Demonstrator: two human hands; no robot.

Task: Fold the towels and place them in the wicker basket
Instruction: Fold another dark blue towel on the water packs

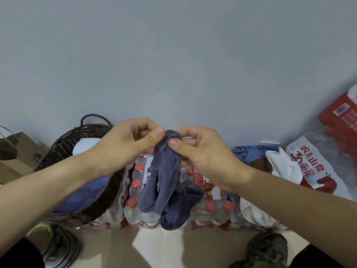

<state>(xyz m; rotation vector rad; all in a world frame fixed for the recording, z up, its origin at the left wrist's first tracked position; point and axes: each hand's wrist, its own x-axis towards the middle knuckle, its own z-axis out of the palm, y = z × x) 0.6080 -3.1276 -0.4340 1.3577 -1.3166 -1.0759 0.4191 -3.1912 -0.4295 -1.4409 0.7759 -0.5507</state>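
The left hand (133,140) and right hand (201,149) both pinch the top of a dark blue towel (166,182), which hangs bunched over shrink-wrapped water bottles (135,192). The wicker basket (77,144) stands just left, holding folded cloths.

Dim, flat indoor light with a cool bluish cast; grey wall (173,55) evenly lit, no hard shadows. Bright glare patch on floor tile (154,246) below the dark blue towel (166,180). Strong fisheye bending at edges, forearms curve outward. Overall soft; water bottle pack (135,190) labels smeared, shoes at bottom corners blurred.
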